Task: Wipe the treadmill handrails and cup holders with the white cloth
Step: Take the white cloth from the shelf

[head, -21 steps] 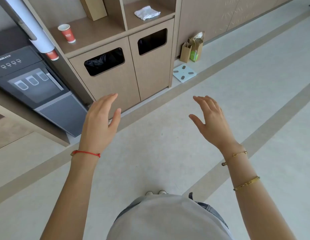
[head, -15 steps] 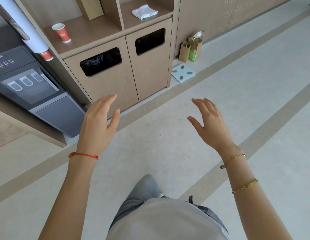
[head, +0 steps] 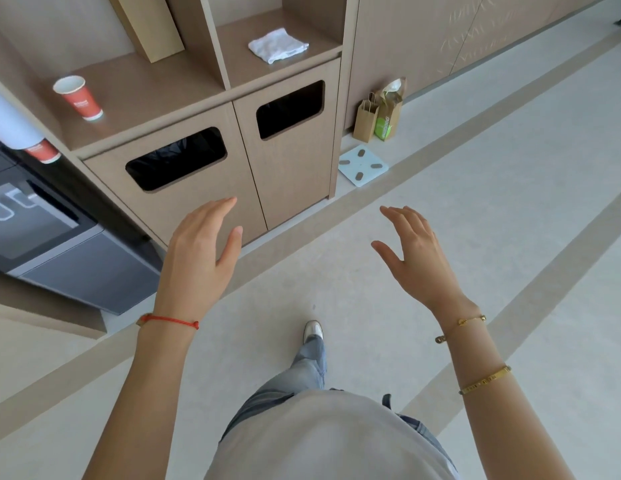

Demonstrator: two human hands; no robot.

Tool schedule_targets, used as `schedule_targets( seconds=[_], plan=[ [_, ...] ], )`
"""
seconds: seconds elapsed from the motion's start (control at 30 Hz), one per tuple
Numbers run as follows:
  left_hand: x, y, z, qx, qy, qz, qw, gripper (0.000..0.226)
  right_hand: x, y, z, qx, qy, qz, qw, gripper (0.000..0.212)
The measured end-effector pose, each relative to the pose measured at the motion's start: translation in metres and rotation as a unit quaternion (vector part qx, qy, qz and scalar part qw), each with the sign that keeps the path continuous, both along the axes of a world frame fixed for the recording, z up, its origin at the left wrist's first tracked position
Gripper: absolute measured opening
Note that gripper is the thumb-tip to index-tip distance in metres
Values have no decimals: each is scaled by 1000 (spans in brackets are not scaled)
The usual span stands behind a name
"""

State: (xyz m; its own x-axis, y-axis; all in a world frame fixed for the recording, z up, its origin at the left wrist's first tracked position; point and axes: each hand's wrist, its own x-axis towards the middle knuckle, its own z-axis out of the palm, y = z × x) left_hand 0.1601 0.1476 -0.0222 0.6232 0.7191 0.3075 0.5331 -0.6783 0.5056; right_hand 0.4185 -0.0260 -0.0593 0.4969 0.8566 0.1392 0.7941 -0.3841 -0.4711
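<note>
A folded white cloth point(head: 278, 45) lies on the wooden shelf point(head: 312, 58) above the right-hand bin door. My left hand point(head: 198, 254) is held out in front of me with straight fingers and holds nothing. My right hand point(head: 416, 258) is also raised with spread fingers, empty. Both hands are well short of the cloth, over the floor. No treadmill is in view.
A wooden cabinet with two bin openings point(head: 177, 159) stands ahead. A red paper cup point(head: 78, 97) sits on its left shelf. A dark water dispenser point(head: 42, 237) is at the left. Paper bags point(head: 380, 114) and a pale blue scale point(head: 362, 164) lie on the floor.
I have stepped forward, so the cabinet and the cloth are closer and lower in view. My leg and shoe now show ahead. Both hands stay raised and empty.
</note>
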Motion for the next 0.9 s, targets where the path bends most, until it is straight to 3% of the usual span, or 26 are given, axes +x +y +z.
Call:
schedule_targets(
  seconds=[0.5,0.9],
  plan=[
    [172,183,7,10,-2,11,1000,39,170,184,15,9,2,-4,1000,56],
    [318,280,-11,1,-16,110,994,39,345,343,11,1,2,99,995,54]
  ],
)
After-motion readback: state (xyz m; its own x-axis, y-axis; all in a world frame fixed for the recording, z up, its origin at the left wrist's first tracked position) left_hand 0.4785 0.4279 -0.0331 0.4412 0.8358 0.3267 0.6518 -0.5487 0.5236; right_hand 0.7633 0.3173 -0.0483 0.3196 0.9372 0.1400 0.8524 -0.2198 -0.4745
